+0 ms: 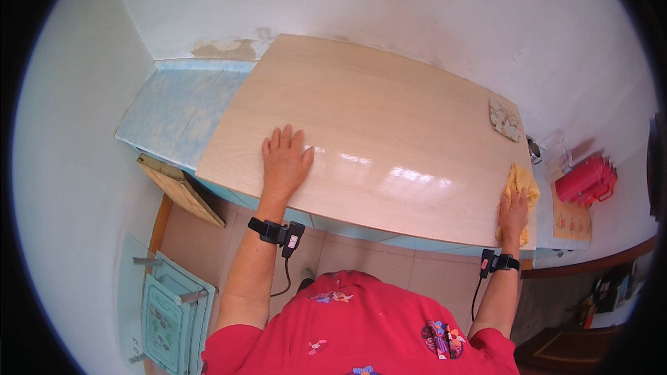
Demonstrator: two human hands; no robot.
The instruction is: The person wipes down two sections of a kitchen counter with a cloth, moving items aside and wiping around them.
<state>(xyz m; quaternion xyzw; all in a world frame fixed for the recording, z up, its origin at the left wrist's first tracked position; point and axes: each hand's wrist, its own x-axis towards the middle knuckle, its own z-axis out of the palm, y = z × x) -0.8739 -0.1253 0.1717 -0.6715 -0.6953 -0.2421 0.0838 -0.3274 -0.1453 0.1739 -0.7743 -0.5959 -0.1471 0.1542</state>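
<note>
A large pale wood-grain board [359,104] lies over a counter before me, its surface shiny with reflected light. My left hand [285,166] rests palm down on its left part, fingers apart, holding nothing. Over at the right end, my right hand [513,217] presses on a crumpled yellow cloth [521,179], which lies on the board near its right edge. A wrist strap with a small black device sits on each forearm. Whether the right fingers grip the cloth or only lie on it is hard to see.
A floral pad [504,120] lies at the board's far right corner. Past that edge stand a metal cup [533,149] and a red thermos [584,181]. Blue marbled counter [180,107] shows at left. A wooden board [180,187] leans below it, near a glass rack [172,317].
</note>
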